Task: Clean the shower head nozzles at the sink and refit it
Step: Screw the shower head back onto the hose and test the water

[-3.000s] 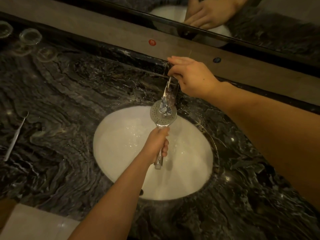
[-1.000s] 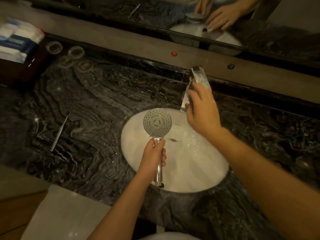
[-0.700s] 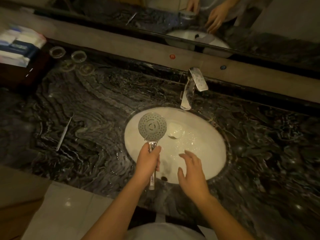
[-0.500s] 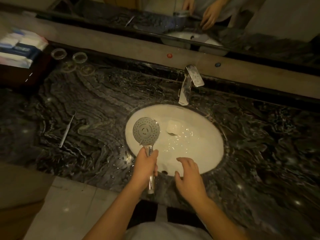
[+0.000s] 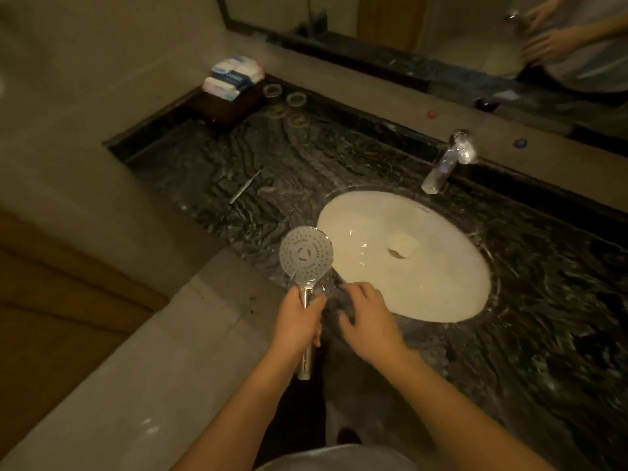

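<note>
The shower head (image 5: 306, 254) has a shiny chrome handle and a matt grey face with small nozzle holes. The table (image 5: 339, 164) is dark veined stone, polished and wet-looking. The sink (image 5: 441, 283) is smooth glossy white ceramic. The tap (image 5: 448, 161) is bright polished metal.

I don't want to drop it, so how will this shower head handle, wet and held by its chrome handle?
The shower head looks rigid and probably slippery: glossy chrome, just at the sink. Likely top-heavy, its wide face above the left hand.
</note>
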### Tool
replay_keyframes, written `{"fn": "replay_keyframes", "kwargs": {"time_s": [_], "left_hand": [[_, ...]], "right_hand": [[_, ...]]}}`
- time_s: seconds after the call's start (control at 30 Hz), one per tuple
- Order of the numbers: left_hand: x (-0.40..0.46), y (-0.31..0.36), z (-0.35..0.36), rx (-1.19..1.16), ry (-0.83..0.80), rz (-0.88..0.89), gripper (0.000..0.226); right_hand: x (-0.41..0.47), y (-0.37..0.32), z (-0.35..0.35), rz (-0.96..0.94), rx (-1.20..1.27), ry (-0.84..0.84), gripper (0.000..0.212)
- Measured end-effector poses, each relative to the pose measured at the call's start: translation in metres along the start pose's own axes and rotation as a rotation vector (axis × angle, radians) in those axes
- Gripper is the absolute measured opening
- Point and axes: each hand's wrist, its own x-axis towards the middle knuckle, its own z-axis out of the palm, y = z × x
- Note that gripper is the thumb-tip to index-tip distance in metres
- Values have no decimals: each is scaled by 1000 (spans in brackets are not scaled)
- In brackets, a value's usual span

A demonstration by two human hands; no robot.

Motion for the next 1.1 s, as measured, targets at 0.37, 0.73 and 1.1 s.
{"fn": "replay_keyframes", "kwargs": {"time_s": [0.37, 0.73, 1.1], "left_hand": [[-156, -83, -80, -153, 400, -102, 18], [-336, -174, -164, -414, 754, -97, 13], [-594, -301, -222, -692, 1204, -51, 14]], "right_hand": [[-84, -91, 41, -374, -78, -234, 55], [-228, -204, 123, -745, -71, -449, 49], [-469, -310, 220, -1154, -81, -682, 50]]}}
